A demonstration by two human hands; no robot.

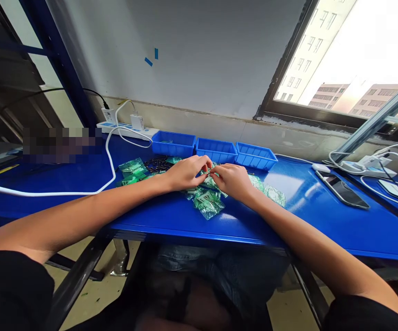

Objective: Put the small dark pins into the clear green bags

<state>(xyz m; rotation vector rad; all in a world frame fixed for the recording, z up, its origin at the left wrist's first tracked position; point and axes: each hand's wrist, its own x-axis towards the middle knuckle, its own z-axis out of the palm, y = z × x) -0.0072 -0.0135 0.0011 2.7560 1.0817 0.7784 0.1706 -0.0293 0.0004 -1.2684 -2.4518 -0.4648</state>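
My left hand (187, 173) and my right hand (232, 180) meet over the middle of the blue table, fingertips almost touching. Both are closed in a pinch. What lies between the fingertips is too small to make out. Below them are several small clear packets with green print, one packet (208, 205) lying nearest the table's front edge. More green packets (132, 170) rest to the left of my left hand, beside a pile of small black parts (156, 163). Another packet (275, 195) lies right of my right wrist.
Three blue bins stand behind my hands: a left bin (173, 150), a middle bin (216, 156) and a right bin (256, 162). A white cable (107, 161) loops from a power strip (144, 132) across the table (309, 220). At right lies a phone (343, 189) near another power strip (369, 166).
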